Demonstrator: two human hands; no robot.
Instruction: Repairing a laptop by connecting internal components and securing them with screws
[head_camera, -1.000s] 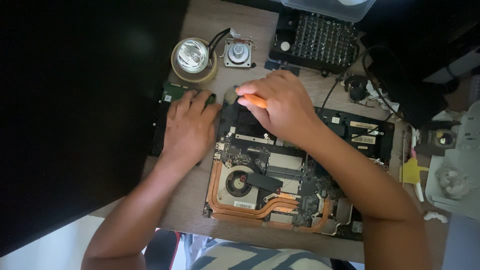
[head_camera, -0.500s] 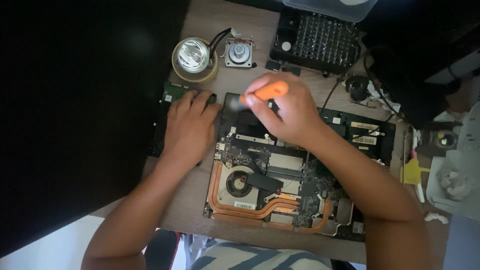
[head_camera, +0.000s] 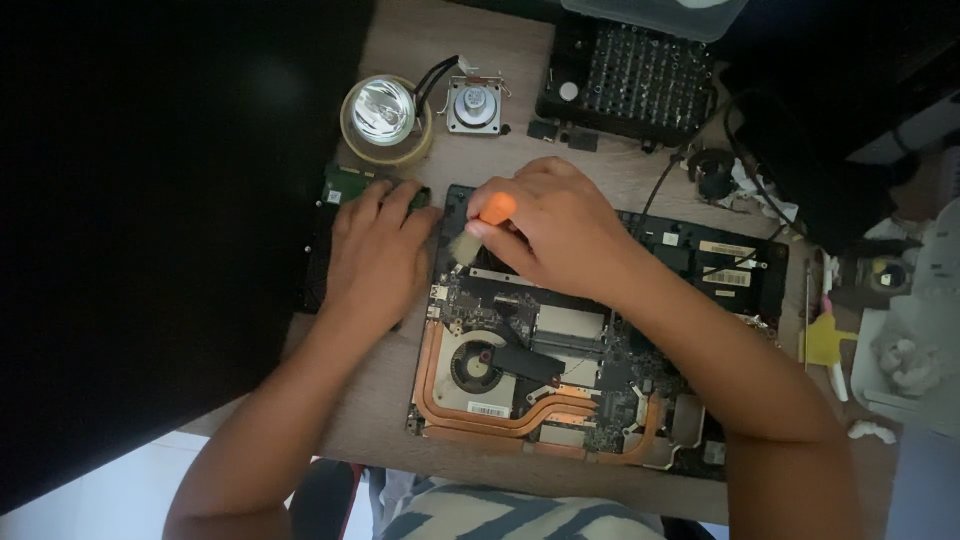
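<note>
An opened laptop (head_camera: 700, 262) lies on the wooden desk with its board, a round fan (head_camera: 478, 365) and copper heat pipes (head_camera: 520, 420) showing. My right hand (head_camera: 560, 235) grips a small brush with an orange handle (head_camera: 494, 210); its pale bristles (head_camera: 462, 248) touch the board's upper left corner. My left hand (head_camera: 375, 255) rests flat on the desk at the laptop's left edge, fingertips by a small green circuit board (head_camera: 348, 185).
Behind the laptop sit a round reflector lamp (head_camera: 383, 115), a small square fan part (head_camera: 473, 105) and a black case of screwdriver bits (head_camera: 630, 75). Cables and a black pouch (head_camera: 800, 150) lie right. White containers (head_camera: 905, 360) stand at far right. A dark panel (head_camera: 150, 220) fills the left.
My right hand has swept the brush leftward and down, so the bristles now point at the board's upper left corner. The left hand has stayed put.
</note>
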